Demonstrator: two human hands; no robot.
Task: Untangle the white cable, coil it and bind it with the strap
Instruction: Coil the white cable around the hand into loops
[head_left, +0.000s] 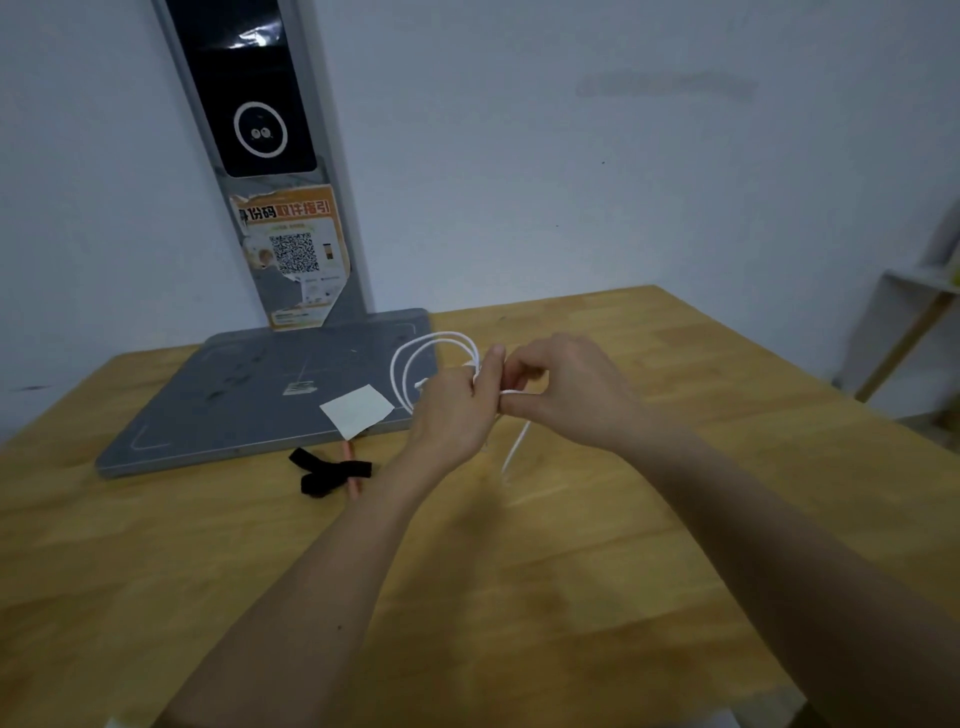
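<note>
Head view puts both my hands at the centre of the frame, raised over the light wooden tabletop (597, 545). My left hand (452, 410) is closed around the thin white cable (410, 358), whose loops arc up and to the left of that hand, in front of the flat grey metal base plate (234, 395). My right hand (566, 389) touches the left at the fingertips and pinches a short stretch of the same cable between thumb and forefinger. One loose strand of cable hangs down from between the two hands toward the tabletop; I cannot tell whether its end touches the wood.

Left of my left forearm, the black fabric strap (327, 475) lies crumpled on the table, just below the near edge of the base plate. It lies across a thin orange stick (353, 467). A small white square of paper (357, 409) rests at the plate's near right corner. From the plate a grey upright post (275, 156) rises in the upper left of the frame, carrying a black panel and a torn orange sticker with a QR code (293, 254).
</note>
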